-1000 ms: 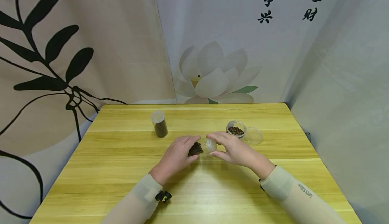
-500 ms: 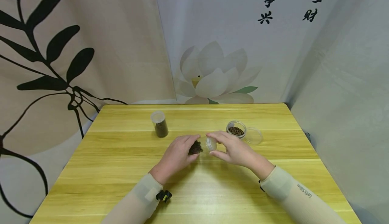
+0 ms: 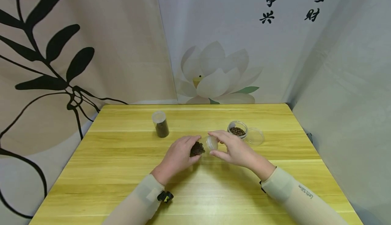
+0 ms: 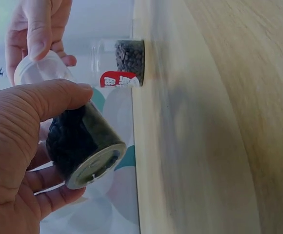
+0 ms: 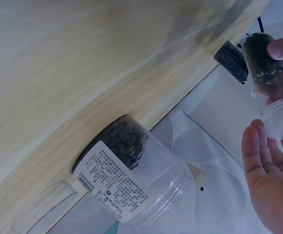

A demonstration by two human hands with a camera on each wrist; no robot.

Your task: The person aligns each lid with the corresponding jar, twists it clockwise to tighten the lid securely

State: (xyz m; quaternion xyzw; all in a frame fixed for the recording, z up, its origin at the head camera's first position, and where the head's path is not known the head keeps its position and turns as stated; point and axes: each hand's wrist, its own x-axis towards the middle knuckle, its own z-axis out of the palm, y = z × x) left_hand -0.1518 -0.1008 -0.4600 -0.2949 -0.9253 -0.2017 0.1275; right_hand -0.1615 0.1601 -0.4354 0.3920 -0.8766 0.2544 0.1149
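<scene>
your left hand is curled around a clear jar of dark pieces, thumb on one side and fingers on the other. the jar is tilted and held above the wooden table, between your two hands, its capped end toward your right. your right hand pinches the translucent lid at that end, thumb and index finger bent around its rim.

beyond your left hand, a little to its left, a second clear jar with dark contents stands upright under a pale lid. just beyond your right hand stands a wide, lidless jar partly filled with brown beans; it carries a white printed label. a clear loose lid lies beside it, to the right. farther past both hands hangs a pale backdrop with a printed lotus.
</scene>
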